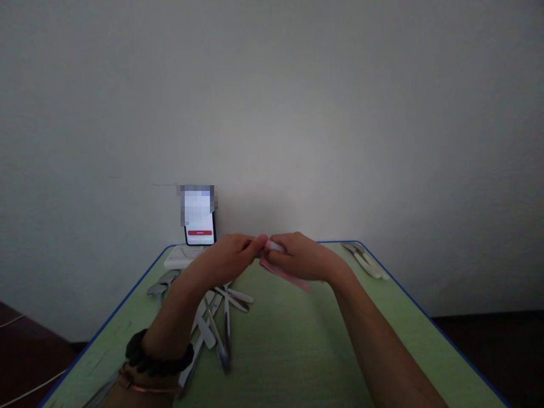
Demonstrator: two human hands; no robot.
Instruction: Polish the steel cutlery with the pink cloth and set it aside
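My left hand [232, 256] and my right hand [300, 258] meet above the far half of a green table [289, 340]. Both are closed, fingertips pinched together on a small white object [275, 246] between them. A pink strip [284, 273], perhaps a cloth or a wrapper, hangs from under my right hand toward the table. What the white object is, I cannot make out. A pile of metal cutlery [216, 326] lies on the table under my left forearm, which wears a dark wristband and a thin bracelet.
A phone [199, 221] with a lit screen leans on the wall at the table's far edge, behind a white folded cloth [181, 258]. Two pieces of cutlery [365, 260] lie at the far right, spoons [164, 281] at the far left. Cables run over the floor at left.
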